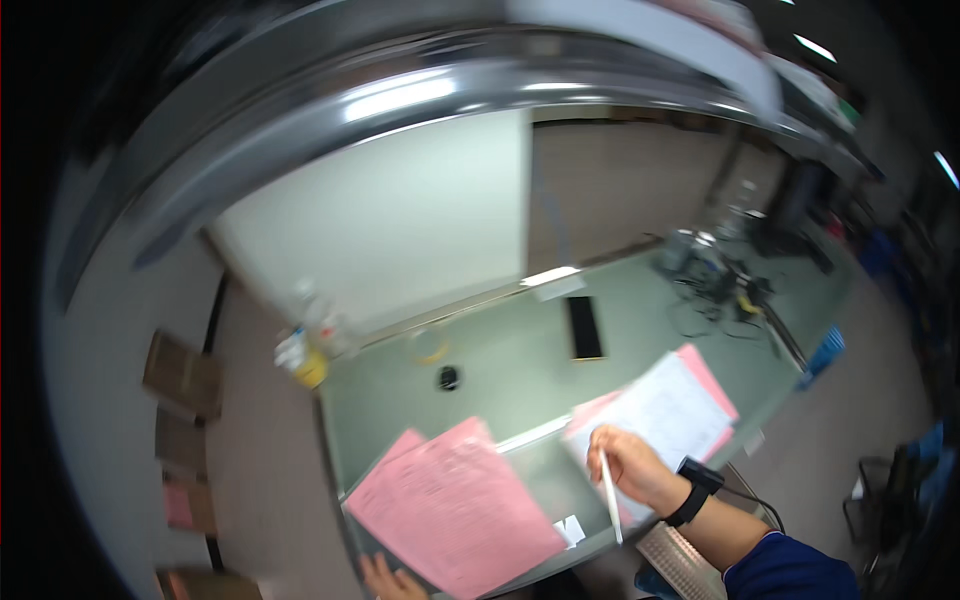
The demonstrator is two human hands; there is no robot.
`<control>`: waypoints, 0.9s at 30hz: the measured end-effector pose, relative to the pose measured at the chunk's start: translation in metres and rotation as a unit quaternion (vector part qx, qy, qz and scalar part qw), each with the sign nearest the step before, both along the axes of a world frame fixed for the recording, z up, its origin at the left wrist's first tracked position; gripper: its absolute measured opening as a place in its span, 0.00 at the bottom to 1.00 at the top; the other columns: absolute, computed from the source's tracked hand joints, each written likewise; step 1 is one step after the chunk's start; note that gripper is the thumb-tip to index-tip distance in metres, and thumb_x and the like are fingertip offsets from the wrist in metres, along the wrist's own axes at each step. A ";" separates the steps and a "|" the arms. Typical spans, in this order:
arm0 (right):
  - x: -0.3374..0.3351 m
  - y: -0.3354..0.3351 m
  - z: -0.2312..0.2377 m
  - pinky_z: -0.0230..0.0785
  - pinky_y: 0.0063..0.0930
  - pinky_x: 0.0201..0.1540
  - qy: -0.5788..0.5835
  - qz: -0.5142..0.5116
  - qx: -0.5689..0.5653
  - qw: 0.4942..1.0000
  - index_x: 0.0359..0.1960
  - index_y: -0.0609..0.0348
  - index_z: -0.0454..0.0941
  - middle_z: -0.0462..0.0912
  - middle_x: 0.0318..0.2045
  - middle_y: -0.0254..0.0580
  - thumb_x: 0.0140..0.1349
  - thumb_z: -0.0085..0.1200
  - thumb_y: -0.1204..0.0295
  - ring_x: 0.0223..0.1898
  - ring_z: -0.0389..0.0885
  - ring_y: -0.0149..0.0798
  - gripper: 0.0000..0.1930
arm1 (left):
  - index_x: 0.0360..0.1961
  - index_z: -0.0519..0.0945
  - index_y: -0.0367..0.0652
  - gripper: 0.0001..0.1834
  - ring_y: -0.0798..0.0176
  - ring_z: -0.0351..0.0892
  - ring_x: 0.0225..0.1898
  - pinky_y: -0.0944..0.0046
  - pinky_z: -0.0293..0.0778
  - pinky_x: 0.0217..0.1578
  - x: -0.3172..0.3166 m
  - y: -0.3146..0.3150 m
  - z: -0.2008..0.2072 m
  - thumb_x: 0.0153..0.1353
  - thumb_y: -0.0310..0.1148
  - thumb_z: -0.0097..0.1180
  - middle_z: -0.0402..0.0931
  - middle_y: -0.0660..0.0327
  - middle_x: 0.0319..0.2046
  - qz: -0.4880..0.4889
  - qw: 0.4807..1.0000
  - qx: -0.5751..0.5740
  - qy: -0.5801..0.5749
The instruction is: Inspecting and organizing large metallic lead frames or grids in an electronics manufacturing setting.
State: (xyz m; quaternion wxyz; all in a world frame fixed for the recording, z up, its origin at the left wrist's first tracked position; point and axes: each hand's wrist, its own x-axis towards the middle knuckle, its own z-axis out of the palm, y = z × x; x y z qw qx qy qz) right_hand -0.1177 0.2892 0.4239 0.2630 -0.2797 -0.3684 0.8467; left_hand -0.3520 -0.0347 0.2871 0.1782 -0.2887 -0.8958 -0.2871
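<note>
My right hand [628, 463] is closed around a slim white pen [609, 497], which points down toward the table's front edge. Under and beside that hand lies a stack of white printed sheets [665, 405] with pink sheets [722, 395] showing at its edges. A black band with a dark device [698, 490] is on my right wrist. At the bottom edge of the view, my left hand [390, 580] has its fingers stretched out, close to the lower left edge of several pink printed sheets [460, 510]. Part of that hand is cut off.
The pale green table [400, 400] also bears a black phone-like slab [584, 328], a small round black object [448, 378] and tangled cables [725, 285]. Bottles [305, 362] stand at its back left corner. A keyboard [685, 562] sits below the front edge. Cardboard boxes [182, 375] are at the left.
</note>
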 end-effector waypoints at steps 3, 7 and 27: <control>0.121 -0.030 0.001 0.57 0.18 0.20 -0.042 -0.047 -0.151 0.987 0.35 0.57 0.69 0.68 0.21 0.33 0.66 0.42 0.70 0.19 0.64 0.25 0.06 | 0.54 0.71 0.36 0.19 0.41 0.63 0.58 0.46 0.63 0.56 0.056 0.033 0.088 0.62 0.28 0.44 0.60 0.42 0.58 -0.017 1.000 0.001 0.006; 0.295 -0.073 -0.024 0.47 0.12 0.16 -0.055 -0.294 -0.176 0.938 0.38 0.61 0.70 0.65 0.21 0.29 0.67 0.41 0.72 0.17 0.56 0.20 0.07 | 0.52 0.72 0.34 0.17 0.40 0.64 0.56 0.44 0.62 0.55 0.159 0.096 0.084 0.62 0.25 0.44 0.63 0.40 0.56 -0.277 0.960 0.037 0.035; 0.604 -0.326 -0.313 0.51 0.10 0.16 0.273 -0.757 -0.109 0.584 0.53 0.64 0.65 0.63 0.27 0.33 0.66 0.39 0.72 0.21 0.59 0.21 0.15 | 0.45 0.77 0.38 0.12 0.50 0.75 0.46 0.59 0.68 0.50 0.498 0.027 -0.290 0.62 0.28 0.47 0.77 0.50 0.42 -0.780 0.234 -0.427 -0.394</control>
